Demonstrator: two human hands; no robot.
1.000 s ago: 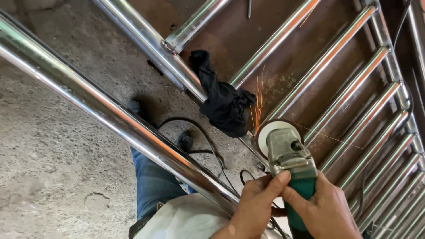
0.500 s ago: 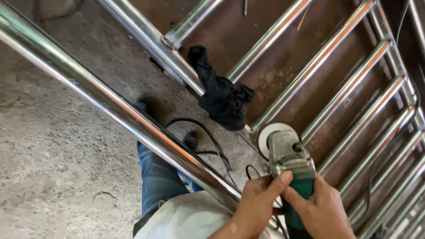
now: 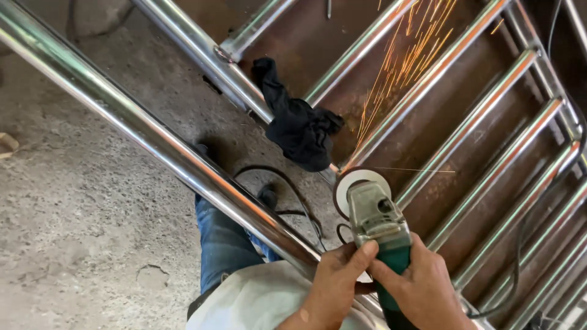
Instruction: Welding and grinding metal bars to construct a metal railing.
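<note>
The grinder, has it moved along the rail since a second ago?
Cannot tell for sure. The grinder sits about as far below the black rag as earlier; only the sparks have grown.

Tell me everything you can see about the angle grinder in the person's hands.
The angle grinder has a grey metal-looking head, a green body and a pale round disc at its front, partly ringed by a dark guard. It points away from the person, disc against a shiny steel bar of the railing, and orange sparks fly up and away from it. The left hand grips the near end of the head, fingers over it; the right hand wraps the green body. Its rear end is hidden beneath the hands.
</note>
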